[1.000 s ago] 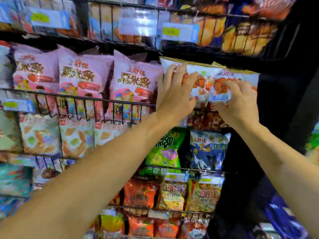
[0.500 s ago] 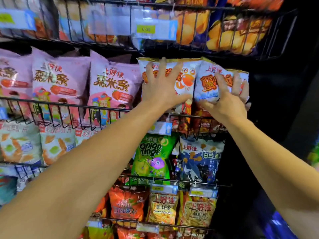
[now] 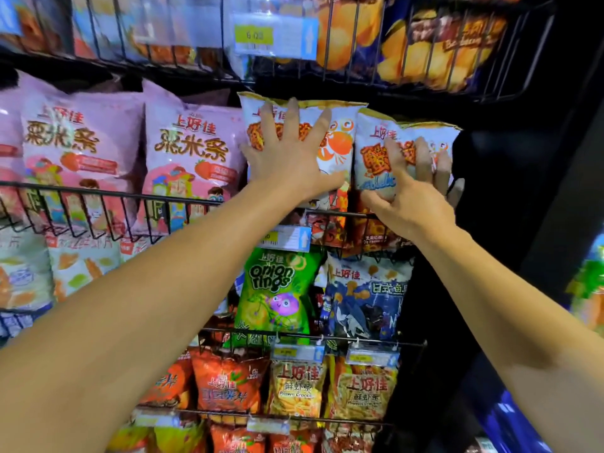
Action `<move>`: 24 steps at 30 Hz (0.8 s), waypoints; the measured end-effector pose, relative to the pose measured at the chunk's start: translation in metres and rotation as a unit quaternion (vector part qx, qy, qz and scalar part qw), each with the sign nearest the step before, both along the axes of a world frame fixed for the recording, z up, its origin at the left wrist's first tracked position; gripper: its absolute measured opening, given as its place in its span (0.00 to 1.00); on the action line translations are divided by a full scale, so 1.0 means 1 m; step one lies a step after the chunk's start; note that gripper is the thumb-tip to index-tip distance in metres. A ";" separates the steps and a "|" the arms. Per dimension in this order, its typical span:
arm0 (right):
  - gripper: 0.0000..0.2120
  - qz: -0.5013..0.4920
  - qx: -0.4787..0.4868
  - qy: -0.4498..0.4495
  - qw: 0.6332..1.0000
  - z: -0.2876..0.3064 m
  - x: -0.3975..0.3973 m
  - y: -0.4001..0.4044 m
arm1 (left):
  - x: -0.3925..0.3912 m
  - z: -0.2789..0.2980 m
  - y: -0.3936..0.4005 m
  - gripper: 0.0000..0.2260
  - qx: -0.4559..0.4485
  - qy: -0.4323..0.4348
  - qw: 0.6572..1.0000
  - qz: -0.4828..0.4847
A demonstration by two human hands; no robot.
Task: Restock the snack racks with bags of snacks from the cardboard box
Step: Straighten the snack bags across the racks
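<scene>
We are pressing our left hand (image 3: 287, 155), fingers straight and spread wide, flat against the face of the left crab-print bag (image 3: 330, 138), while our right hand (image 3: 415, 188) is laying straight fingers over the front of the right crab-print bag (image 3: 376, 152), with the outer fingers (image 3: 441, 168) reaching past its right edge; whether the thumb is pinching the bag's lower corner we cannot tell. Both bags are standing upright, side by side and touching, in the right end of the wire rack (image 3: 176, 201) that is also holding the pink bags (image 3: 186, 158). The cardboard box is not showing in this view. We are judging this to be the settling step, pushing the two bags back so they are standing behind the front rail. The main risk, as we are seeing it, is that the bags are sitting tall above the rail and leaning on nothing but our palms, so letting go too early may be tipping them forward and out over the onion rings bag (image 3: 277, 289) below. The right bag is sitting at the very end of the rack beside a dark gap, and a sideways shove from our right hand could be sliding it off that end. Pressing hard is also squashing air-filled packets, which may be crushing the contents or popping a seam. Pushing leftward could be crowding the nearest pink bag out of line.
</scene>
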State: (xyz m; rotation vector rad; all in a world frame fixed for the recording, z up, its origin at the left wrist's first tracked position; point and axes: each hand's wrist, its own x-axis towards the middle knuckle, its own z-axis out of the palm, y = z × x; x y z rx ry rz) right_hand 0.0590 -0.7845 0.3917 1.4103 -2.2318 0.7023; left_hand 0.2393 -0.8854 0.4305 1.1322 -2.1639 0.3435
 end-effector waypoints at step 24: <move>0.34 0.122 -0.074 0.045 0.989 0.000 0.250 -0.091 | 0.208 0.013 -0.104 0.34 -0.080 -0.105 0.991 -0.026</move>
